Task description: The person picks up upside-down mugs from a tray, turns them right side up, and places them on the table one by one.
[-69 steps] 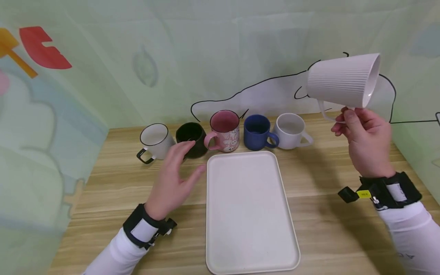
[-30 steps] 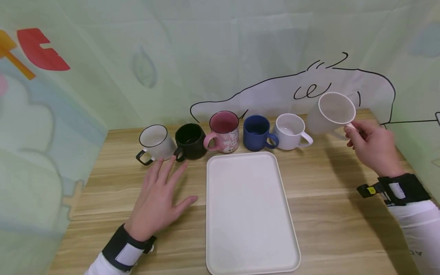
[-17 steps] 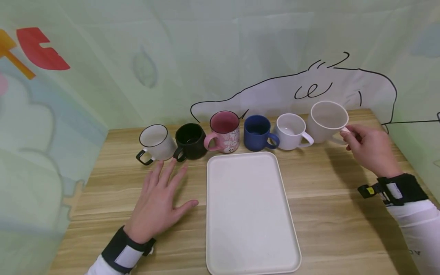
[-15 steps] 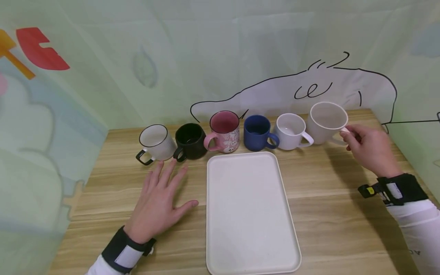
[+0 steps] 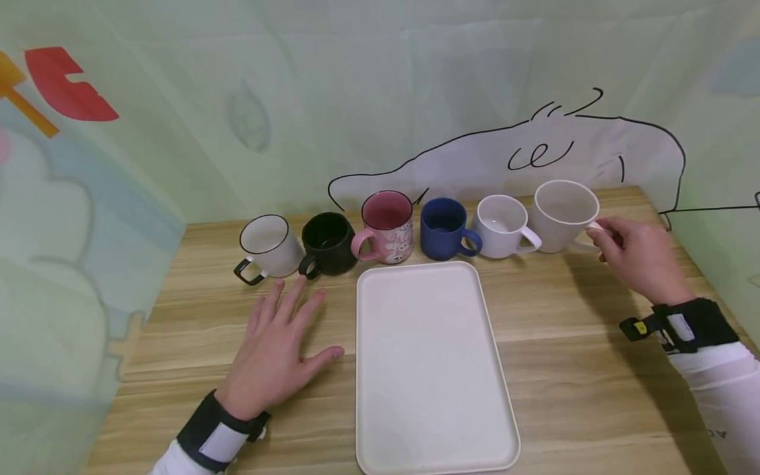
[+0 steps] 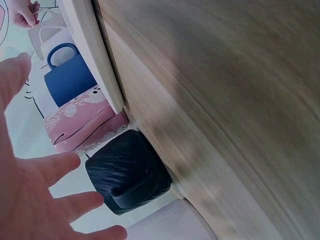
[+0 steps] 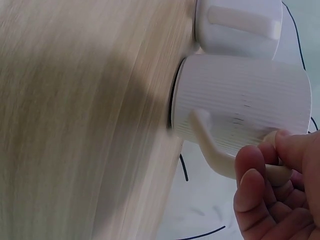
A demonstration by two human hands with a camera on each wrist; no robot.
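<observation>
My right hand [image 5: 638, 257] pinches the handle of a tall white ribbed mug [image 7: 240, 100], upright at the right end of a row of mugs. In the right wrist view its base is right at the tabletop. Spread and straight-fingered, my left hand [image 5: 270, 359] hovers palm down left of the tray, holding nothing. Its fingertips point at a black mug [image 5: 328, 244] and a white mug with a black rim [image 5: 270, 247]. Between these and the ribbed mug stand a pink patterned mug [image 5: 388, 227], a blue mug [image 5: 442, 231] and a smaller white mug [image 5: 501, 227].
A white rectangular tray [image 5: 436, 369] lies on the wooden table [image 5: 570, 396], in front of the mugs. Close behind the row hangs a pale printed cloth backdrop [image 5: 356, 99], which also closes in the left and right sides.
My right hand has turned the tall ribbed mug from its side to upright and lowered it beside the smaller white mug. My left hand has drawn back from the black mug, fingers spreading.
</observation>
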